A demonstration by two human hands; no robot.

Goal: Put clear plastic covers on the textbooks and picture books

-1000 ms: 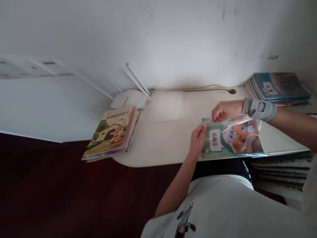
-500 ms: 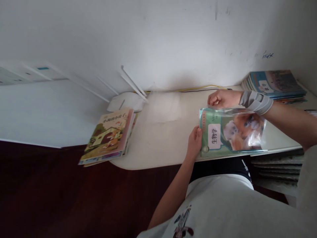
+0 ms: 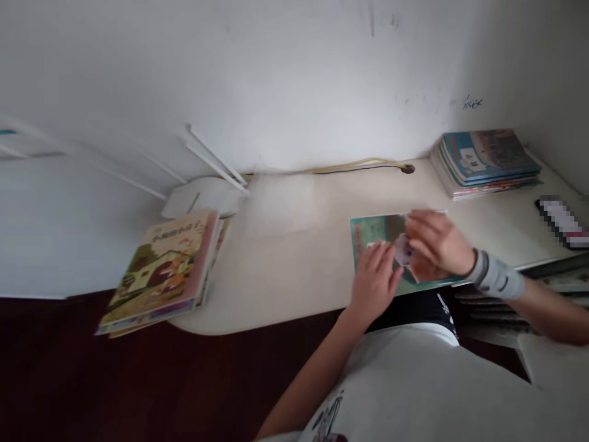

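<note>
The left hand (image 3: 375,285) lies palm down on the near edge of the green textbook in a clear plastic sleeve (image 3: 375,236), fingers slightly spread and touching the cover; a firm grip cannot be confirmed. The right hand (image 3: 437,242), with a grey fabric wrist brace (image 3: 497,276), is over the right half of the book, fingers curved. Motion blur prevents confirming whether those fingers (image 3: 426,224) have hold of the sleeve.

The book lies flat near the near edge of the cream rounded desk (image 3: 285,301), its cover largely hidden by both hands. To the left is a thick illustrated picture book (image 3: 161,273). At far right is a stack of blue-covered books (image 3: 483,162). A yellow and black cable (image 3: 354,164) runs along the far edge to a round desk grommet (image 3: 407,169). A dark object at right (image 3: 561,222) is pixelated and cannot be identified.
</note>
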